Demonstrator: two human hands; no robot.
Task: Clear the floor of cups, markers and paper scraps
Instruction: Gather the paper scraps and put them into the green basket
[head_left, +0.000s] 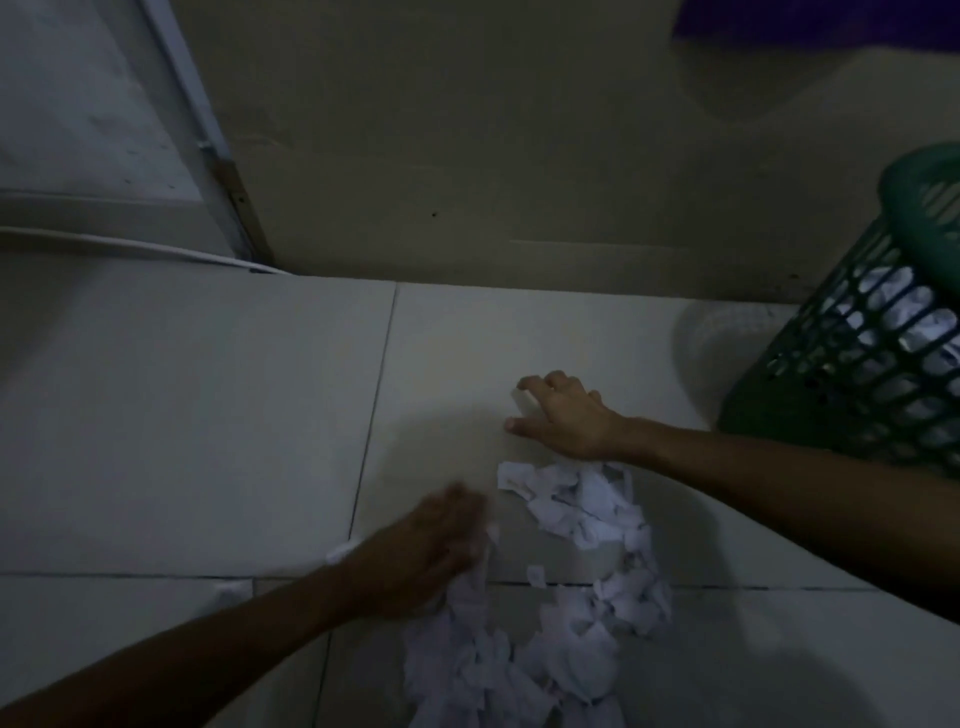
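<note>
A heap of white torn paper scraps lies on the pale tiled floor in a rough ring between my arms. My left hand is blurred, palm down, pressing against the left edge of the heap. My right hand rests on the floor with fingers spread, at the far end of the heap, one small scrap under its fingertips. Two loose scraps lie left of my left forearm. No cup or marker shows.
A green slatted plastic basket holding crumpled white paper stands at the right, near my right forearm. A beige wall runs along the back. A door and its frame stand at the back left.
</note>
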